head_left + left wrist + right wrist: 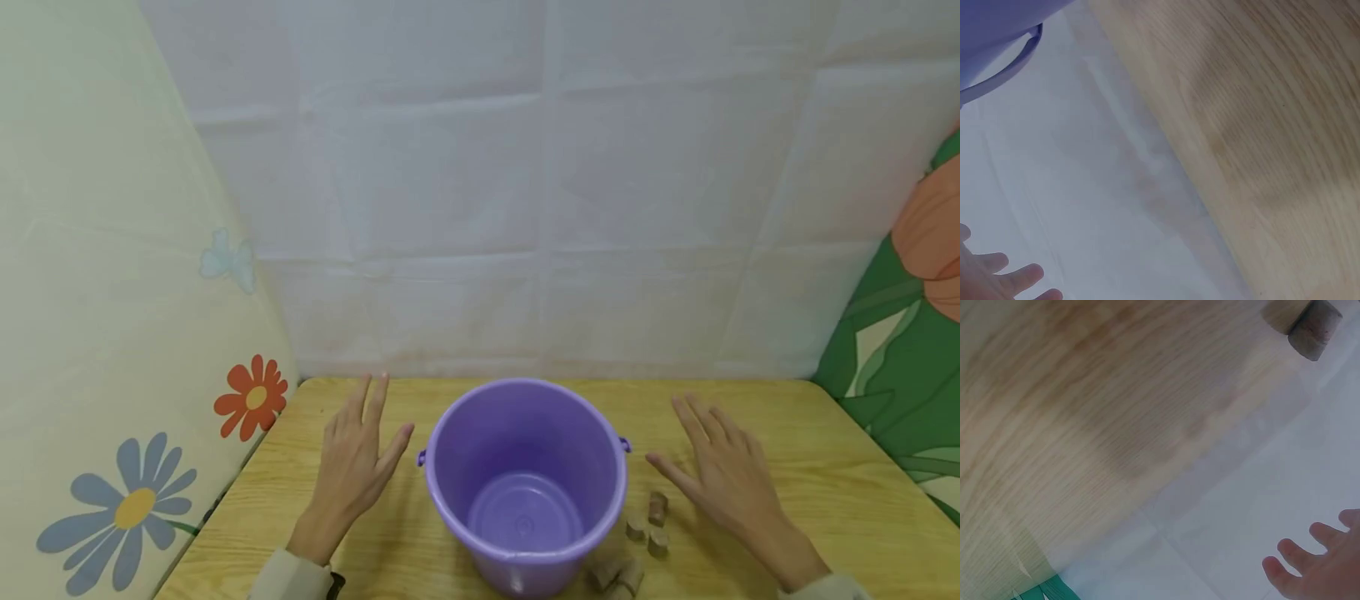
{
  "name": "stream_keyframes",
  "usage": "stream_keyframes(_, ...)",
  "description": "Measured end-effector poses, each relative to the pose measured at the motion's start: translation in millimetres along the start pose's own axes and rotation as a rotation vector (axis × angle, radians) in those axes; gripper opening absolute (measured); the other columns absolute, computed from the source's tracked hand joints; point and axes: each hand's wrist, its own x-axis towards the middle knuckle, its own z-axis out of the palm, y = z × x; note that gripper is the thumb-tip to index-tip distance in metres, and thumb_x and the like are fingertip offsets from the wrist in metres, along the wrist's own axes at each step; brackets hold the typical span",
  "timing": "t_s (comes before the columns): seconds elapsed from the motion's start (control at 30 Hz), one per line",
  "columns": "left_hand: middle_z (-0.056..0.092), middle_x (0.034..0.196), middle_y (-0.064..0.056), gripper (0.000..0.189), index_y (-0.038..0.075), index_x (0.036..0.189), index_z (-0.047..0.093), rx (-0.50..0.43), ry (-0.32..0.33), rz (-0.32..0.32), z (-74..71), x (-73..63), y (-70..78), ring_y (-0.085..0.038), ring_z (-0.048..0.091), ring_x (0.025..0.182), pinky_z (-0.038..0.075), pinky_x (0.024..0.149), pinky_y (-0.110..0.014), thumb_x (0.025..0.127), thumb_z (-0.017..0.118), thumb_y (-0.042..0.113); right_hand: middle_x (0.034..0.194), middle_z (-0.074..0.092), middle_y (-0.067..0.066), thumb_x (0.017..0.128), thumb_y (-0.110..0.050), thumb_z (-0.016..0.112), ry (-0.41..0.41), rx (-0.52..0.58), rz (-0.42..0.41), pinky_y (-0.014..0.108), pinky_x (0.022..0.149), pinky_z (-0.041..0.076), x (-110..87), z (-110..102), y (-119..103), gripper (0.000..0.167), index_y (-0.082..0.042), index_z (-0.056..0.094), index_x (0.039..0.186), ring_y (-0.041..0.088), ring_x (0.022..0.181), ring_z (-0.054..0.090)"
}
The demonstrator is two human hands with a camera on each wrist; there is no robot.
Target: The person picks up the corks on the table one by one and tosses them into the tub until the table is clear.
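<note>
A purple bucket (528, 575) stands upright on the table, and nothing shows inside it. My left hand (352, 458) is held to the left of the bucket, apart from it, with fingers spread. On the other side my right hand (727, 483) also has its fingers extended and holds nothing. Between the bucket and that hand lie several small brown cork-like plugs (657, 507), some close to the bucket's base. One tapered plug (1315, 330) shows in the right wrist view. The bucket's handle (1007, 74) appears in the left wrist view.
The wood-grain table (255, 533) ends at the back against a creased white sheet (420, 200). A cream sheet with printed flowers (135, 508) hangs at the left. Green cloth with a large orange flower (930, 225) borders the right side.
</note>
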Motion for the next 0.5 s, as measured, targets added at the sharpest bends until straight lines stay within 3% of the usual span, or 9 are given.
stream_keyframes(0.5, 0.041, 0.153, -0.022, 0.075, 0.017, 0.156, 0.032, -0.081, 0.03, 0.066, -20.1, 0.1, 22.3, -0.049, 0.052, 0.126, 0.044, 0.092, -0.069, 0.09, 0.067, 0.032, 0.149, 0.044, 0.024, 0.088, -0.053, 0.067, -0.038, 0.038, -0.051, 0.068, 0.098, 0.037, -10.0, -1, -8, 0.089, -0.011, 0.029, 0.156, 0.049, 0.126, 0.046)
